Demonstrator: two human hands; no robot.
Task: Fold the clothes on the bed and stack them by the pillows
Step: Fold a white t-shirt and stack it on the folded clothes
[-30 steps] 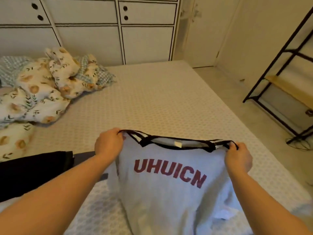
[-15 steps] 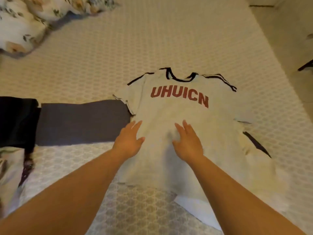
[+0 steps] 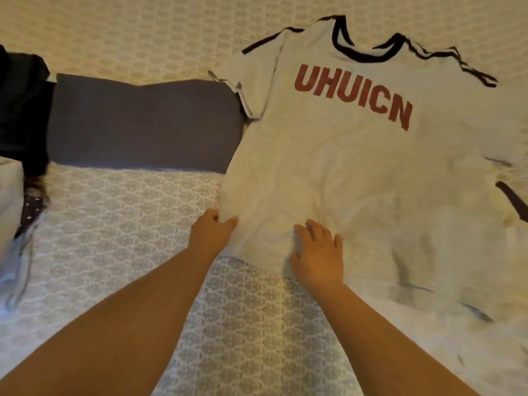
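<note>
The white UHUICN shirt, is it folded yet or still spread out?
Spread out, not folded. The white shirt lies flat, print up, on the bed, collar and both sleeves showing.

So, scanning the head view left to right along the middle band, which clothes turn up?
Black garment → dark grey garment → white T-shirt printed UHUICN, lying flat on the bed.

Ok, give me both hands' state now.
Left hand: pinches the white T-shirt's left edge.
Right hand: open, fingers spread flat on the T-shirt.
</note>
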